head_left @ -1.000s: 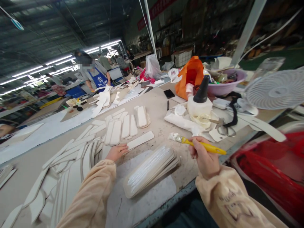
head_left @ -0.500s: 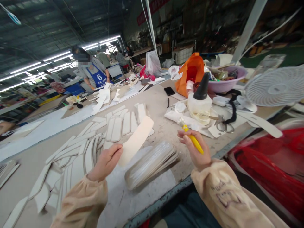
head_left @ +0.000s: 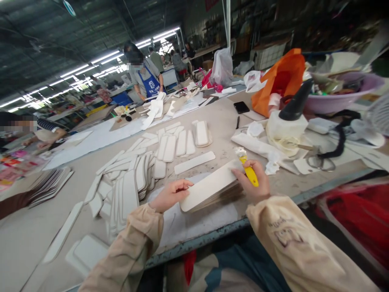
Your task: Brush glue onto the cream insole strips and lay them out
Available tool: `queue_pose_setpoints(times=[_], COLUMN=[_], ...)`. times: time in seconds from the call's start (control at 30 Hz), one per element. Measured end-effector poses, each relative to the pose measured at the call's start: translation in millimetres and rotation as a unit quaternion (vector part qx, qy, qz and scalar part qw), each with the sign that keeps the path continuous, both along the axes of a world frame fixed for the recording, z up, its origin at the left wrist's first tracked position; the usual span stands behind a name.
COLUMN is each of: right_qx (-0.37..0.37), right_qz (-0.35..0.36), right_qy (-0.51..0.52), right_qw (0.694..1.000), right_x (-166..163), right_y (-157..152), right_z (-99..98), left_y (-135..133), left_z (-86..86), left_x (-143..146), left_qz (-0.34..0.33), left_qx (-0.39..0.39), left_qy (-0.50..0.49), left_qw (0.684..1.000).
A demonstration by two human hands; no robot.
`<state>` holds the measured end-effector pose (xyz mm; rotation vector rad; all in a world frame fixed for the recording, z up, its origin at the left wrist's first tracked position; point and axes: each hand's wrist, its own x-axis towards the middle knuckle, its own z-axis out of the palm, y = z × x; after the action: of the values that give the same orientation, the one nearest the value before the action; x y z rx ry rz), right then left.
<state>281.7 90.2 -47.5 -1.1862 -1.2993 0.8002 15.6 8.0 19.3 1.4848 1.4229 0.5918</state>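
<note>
My left hand (head_left: 171, 194) pinches the near end of a long cream strip (head_left: 209, 185) that lies on top of a stack of like strips (head_left: 217, 194) at the table's front edge. My right hand (head_left: 253, 184) grips a yellow-handled brush (head_left: 247, 168), bristles pointing away, and its fingers touch the strip's far end. Another single strip (head_left: 194, 162) lies just beyond the stack. Several more cream strips (head_left: 142, 168) are fanned out to the left.
A white glue bottle with a black nozzle (head_left: 288, 121), scissors (head_left: 319, 161), a phone (head_left: 241, 107), an orange bag (head_left: 281, 81) and a purple basin (head_left: 343, 97) crowd the right. A co-worker in a blue apron (head_left: 146, 81) stands across the table. A red bin (head_left: 358, 219) sits right of me.
My left hand picked up a strip from the table, carried it over and laid it on the stack. My right hand with the brush moved in to the strip's far end. The view swung left.
</note>
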Motion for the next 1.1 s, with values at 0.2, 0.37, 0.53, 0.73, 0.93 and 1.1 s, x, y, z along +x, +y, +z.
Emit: queue_pose_setpoints(times=[0.2, 0.37, 0.53, 0.73, 0.93, 1.1], right_qx=[0.016, 0.02, 0.0, 0.019, 0.034, 0.087], right_qz=[0.008, 0.021, 0.027, 0.041, 0.041, 0.029], right_qy=[-0.159, -0.216, -0.259, -0.289, -0.33, -0.368], right_qw=[0.987, 0.976, 0.966, 0.956, 0.943, 0.925], right_x=[-4.3, -3.7, -5.2, -7.1, -6.9, -4.3], right_y=[6.7, 8.2, 10.1, 10.7, 10.8, 9.7], right_z=[-3.6, -9.8, -13.1, -15.2, -20.2, -19.5], left_y=[0.3, -3.0, -2.8, -5.6, -8.0, -7.6], left_z=[-19.1, -25.6, -26.0, -26.1, -27.5, -26.3], left_x=[-19.6, -16.8, -12.1, -9.5, -6.6, -6.4], left_qz=[0.093, 0.12, 0.116, 0.113, 0.116, 0.101], left_qx=[-0.007, -0.017, 0.007, 0.03, 0.028, 0.02], left_qy=[0.014, 0.061, 0.153, 0.249, 0.274, 0.287], left_qw=[0.996, 0.991, 0.981, 0.961, 0.954, 0.952])
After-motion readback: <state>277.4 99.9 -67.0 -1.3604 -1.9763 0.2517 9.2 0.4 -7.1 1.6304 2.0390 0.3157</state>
